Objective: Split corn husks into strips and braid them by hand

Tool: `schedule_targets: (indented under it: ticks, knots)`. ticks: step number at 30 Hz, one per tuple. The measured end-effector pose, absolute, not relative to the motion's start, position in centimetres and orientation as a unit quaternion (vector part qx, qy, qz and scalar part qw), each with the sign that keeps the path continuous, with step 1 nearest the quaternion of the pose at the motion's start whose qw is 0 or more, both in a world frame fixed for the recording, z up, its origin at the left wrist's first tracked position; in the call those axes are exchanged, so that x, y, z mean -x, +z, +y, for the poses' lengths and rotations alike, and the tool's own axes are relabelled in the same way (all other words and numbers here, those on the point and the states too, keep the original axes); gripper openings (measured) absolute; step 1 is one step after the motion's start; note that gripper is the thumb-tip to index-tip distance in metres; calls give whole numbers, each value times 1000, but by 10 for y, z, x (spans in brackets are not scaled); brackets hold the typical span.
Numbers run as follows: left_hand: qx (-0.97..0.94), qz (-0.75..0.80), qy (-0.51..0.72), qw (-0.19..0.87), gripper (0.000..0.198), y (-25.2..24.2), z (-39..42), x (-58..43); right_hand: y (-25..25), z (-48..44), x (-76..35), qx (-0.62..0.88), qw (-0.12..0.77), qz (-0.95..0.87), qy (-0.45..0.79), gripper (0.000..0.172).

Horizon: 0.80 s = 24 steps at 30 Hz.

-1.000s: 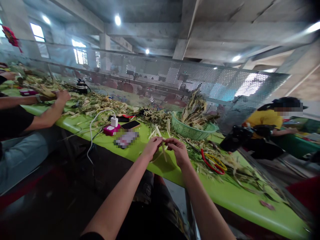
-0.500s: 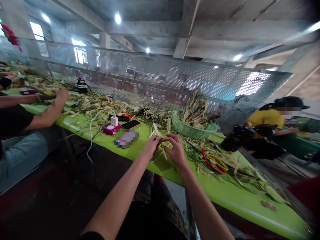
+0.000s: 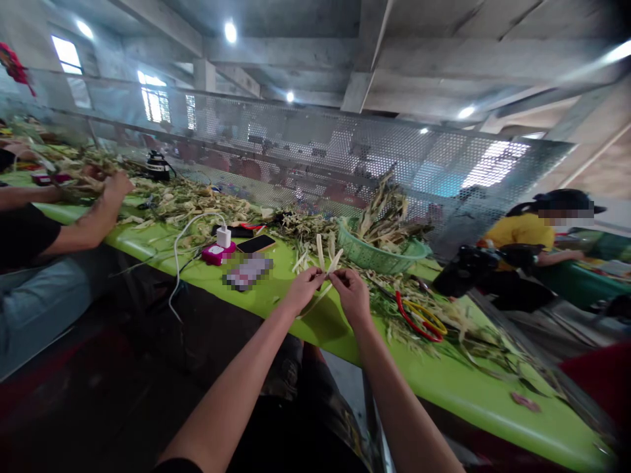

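Observation:
My left hand (image 3: 302,289) and my right hand (image 3: 351,294) meet over the front of the green table (image 3: 444,381). Both pinch pale leaf strips (image 3: 323,261), whose ends stick up between the fingers in a V. One strip trails down under my left hand. A green basket (image 3: 379,257) heaped with dried leaves stands just behind my hands. Red and yellow rings (image 3: 421,319) lie to the right of my right hand.
Leaf scraps cover the table's far half along a perforated metal screen (image 3: 345,157). A phone (image 3: 256,244), a pink box with a white charger (image 3: 220,248) and cable lie left. Another person's arm (image 3: 83,223) reaches in at left; a person in yellow (image 3: 522,249) sits right.
My hands have turned the strips so their ends now point upward instead of hanging down toward the table. The person at left has shifted their hand slightly.

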<state>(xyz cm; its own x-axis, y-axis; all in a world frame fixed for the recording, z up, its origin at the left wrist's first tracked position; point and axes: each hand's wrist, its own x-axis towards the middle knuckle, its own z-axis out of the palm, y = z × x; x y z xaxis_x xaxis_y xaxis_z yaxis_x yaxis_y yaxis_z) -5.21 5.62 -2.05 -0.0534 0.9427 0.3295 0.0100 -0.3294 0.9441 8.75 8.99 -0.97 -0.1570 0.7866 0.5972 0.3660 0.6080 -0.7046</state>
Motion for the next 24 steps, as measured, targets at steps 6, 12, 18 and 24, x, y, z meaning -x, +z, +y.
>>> schedule_targets:
  ticks: [6, 12, 18, 24]
  knots:
    - [-581, 444, 586, 349, 28, -24, 60, 51, -9, 89, -86, 399, 521, -719, 231, 26]
    - [-504, 458, 627, 378, 24, -24, 60, 53, -11, 91, -84, 389, 507, -699, 321, 37]
    - [-448, 441, 651, 425, 28, -22, 58, 54, -9, 88, -82, 396, 416, -691, 439, 45]
    - [-445, 423, 632, 473, 25, -24, 58, 52, -9, 88, -84, 382, 447, -581, 562, 36]
